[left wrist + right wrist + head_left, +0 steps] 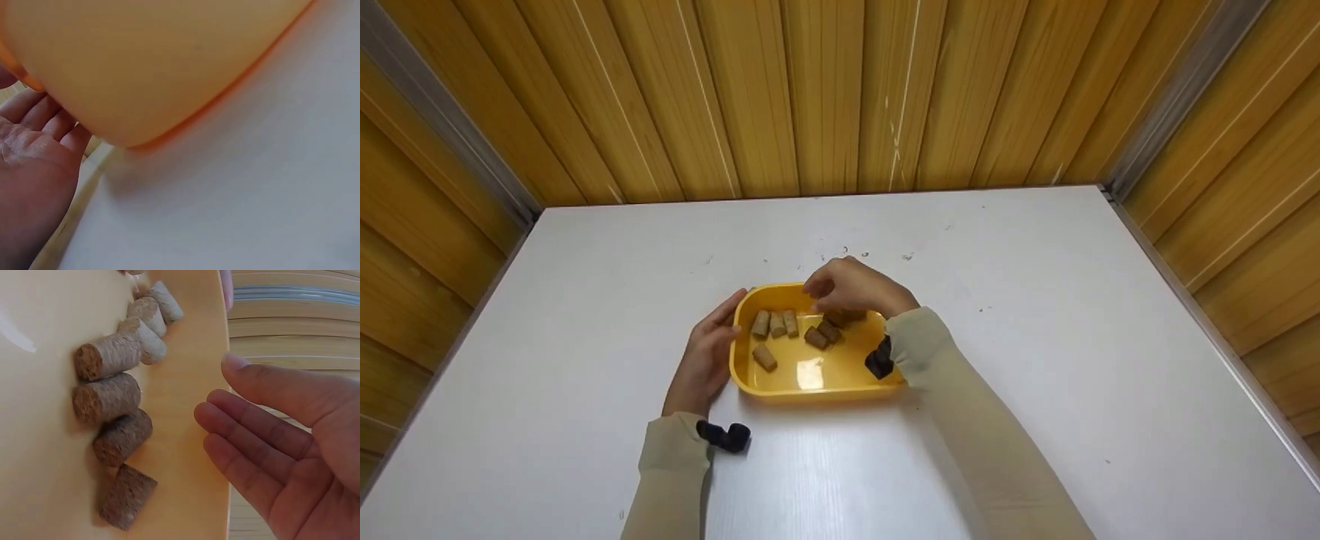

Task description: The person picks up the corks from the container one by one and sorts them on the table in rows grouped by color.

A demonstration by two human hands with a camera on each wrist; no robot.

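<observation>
A yellow plastic tray point(817, 394) with rounded corners sits on the white table. My left hand point(709, 352) grips its left end, thumb over the rim and fingers along the outer wall; the left wrist view shows those fingers point(42, 115) partly behind the tray. Inside lie several short cork-like cylinders: pale ones point(777, 324) towards the left, one pale piece point(765, 358) apart from them, and darker brown ones point(107, 399) towards the right. Over the far rim, my right hand point(855, 287) holds nothing, its fingers point(242, 422) loosely extended near the inner wall. It partly hides the darker cylinders in the head view.
The white table point(585, 300) extends around the tray, with small dark marks point(907, 256) beyond it. Yellow wood-patterned panels point(825, 97) rise behind and at both sides. A black wrist device point(725, 436) sits at the left cuff, another point(879, 360) at the right.
</observation>
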